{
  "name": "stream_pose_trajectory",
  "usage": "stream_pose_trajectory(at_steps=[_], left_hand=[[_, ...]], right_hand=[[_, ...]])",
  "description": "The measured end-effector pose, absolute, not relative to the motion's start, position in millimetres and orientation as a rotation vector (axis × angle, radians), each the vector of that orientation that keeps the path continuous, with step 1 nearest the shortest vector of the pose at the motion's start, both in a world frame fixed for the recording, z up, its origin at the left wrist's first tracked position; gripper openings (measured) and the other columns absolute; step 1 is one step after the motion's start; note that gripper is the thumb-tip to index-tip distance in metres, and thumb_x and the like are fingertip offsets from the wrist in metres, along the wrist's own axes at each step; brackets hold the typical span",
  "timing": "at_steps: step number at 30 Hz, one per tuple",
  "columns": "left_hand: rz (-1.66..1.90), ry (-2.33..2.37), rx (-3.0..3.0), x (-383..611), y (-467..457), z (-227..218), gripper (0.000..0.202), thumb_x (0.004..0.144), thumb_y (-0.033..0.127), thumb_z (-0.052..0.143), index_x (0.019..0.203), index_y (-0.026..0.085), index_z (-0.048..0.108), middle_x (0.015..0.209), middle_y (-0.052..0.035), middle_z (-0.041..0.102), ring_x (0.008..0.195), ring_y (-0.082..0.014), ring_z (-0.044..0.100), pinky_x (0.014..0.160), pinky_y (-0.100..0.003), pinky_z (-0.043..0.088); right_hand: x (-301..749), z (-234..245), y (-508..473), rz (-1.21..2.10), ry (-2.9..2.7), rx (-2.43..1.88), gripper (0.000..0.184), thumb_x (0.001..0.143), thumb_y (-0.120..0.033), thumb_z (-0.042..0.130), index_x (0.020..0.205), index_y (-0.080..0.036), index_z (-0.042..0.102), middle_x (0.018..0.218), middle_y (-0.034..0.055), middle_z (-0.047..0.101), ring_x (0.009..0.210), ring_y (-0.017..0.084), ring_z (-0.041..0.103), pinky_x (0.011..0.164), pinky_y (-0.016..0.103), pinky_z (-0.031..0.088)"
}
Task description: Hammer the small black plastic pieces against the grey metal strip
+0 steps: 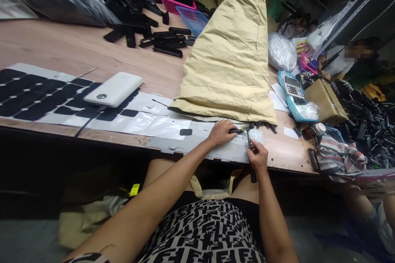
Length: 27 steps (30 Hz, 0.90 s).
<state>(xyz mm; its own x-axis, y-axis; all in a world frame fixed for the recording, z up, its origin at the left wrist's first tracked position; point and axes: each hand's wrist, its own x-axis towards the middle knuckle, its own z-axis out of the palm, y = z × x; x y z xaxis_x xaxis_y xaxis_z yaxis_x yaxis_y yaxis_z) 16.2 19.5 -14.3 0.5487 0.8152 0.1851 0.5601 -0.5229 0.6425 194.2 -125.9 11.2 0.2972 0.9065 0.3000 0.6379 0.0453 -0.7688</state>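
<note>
My left hand (221, 131) rests at the front edge of the wooden table (80, 51), fingers closed round a thin black tool with a yellow tip (240, 130) that points right. My right hand (258, 157) is closed on a slim black bar-shaped part (249, 139), held upright just below the tool's tip. Both hands work over white backing sheets (160, 125) that carry small black stick-on pads. A tall yellow cloth sack (234, 57) stands right behind my hands.
A white power bank (114, 88) lies on the pad sheets at left. Piles of black parts (154, 33), a pink basket (175, 5) and a blue basket (194, 19) sit far back. A calculator (293, 87), a cardboard box (325, 100) and a striped cloth (339, 154) lie right. Another person sits far right.
</note>
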Motion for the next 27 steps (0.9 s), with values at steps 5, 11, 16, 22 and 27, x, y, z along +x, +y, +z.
stream_pose_trajectory(at_steps=[5, 11, 16, 22, 27], left_hand=[[0.625, 1.094, 2.256, 16, 21, -12, 0.024, 0.084, 0.035, 0.068, 0.104, 0.025, 0.077, 0.096, -0.0044, 0.066, 0.099, -0.0247, 0.058, 0.087, -0.037, 0.041], [0.613, 1.128, 2.249, 18, 20, -10, 0.024, 0.084, 0.035, 0.068, 0.105, 0.027, 0.077, 0.096, -0.0039, 0.066, 0.099, -0.0243, 0.058, 0.088, -0.037, 0.04], [0.602, 1.118, 2.24, 18, 20, -8, 0.022, 0.085, 0.035, 0.068, 0.103, 0.028, 0.077, 0.097, -0.0033, 0.066, 0.1, -0.0241, 0.058, 0.089, -0.037, 0.041], [0.589, 1.128, 2.24, 17, 21, -8, 0.021, 0.084, 0.035, 0.068, 0.101, 0.027, 0.077, 0.098, -0.0046, 0.066, 0.101, -0.0261, 0.058, 0.089, -0.038, 0.042], [0.601, 1.106, 2.234, 17, 21, -8, 0.022, 0.085, 0.035, 0.067, 0.102, 0.027, 0.076, 0.099, -0.0045, 0.066, 0.101, -0.0257, 0.058, 0.09, -0.038, 0.042]], right_hand=[[190, 21, -130, 0.265, -1.511, -1.649, 0.043, 0.077, -0.021, 0.062, 0.118, -0.02, 0.074, 0.084, 0.004, 0.068, 0.076, 0.019, 0.06, 0.072, 0.033, 0.055], [189, 18, -129, 0.265, -1.533, -1.678, 0.041, 0.075, -0.021, 0.062, 0.114, -0.02, 0.076, 0.079, 0.0026, 0.066, 0.073, 0.018, 0.058, 0.071, 0.032, 0.054], [188, 22, -128, 0.339, -1.467, -1.661, 0.042, 0.077, -0.022, 0.062, 0.116, -0.02, 0.075, 0.084, 0.0027, 0.067, 0.074, 0.017, 0.059, 0.071, 0.031, 0.053], [180, 22, -124, 0.317, -1.608, -1.648, 0.044, 0.075, -0.02, 0.063, 0.117, -0.022, 0.075, 0.082, 0.003, 0.068, 0.075, 0.019, 0.058, 0.076, 0.034, 0.053], [188, 18, -122, 0.337, -1.557, -1.646, 0.043, 0.075, -0.021, 0.063, 0.116, -0.02, 0.076, 0.084, 0.0038, 0.068, 0.076, 0.019, 0.059, 0.075, 0.034, 0.053]])
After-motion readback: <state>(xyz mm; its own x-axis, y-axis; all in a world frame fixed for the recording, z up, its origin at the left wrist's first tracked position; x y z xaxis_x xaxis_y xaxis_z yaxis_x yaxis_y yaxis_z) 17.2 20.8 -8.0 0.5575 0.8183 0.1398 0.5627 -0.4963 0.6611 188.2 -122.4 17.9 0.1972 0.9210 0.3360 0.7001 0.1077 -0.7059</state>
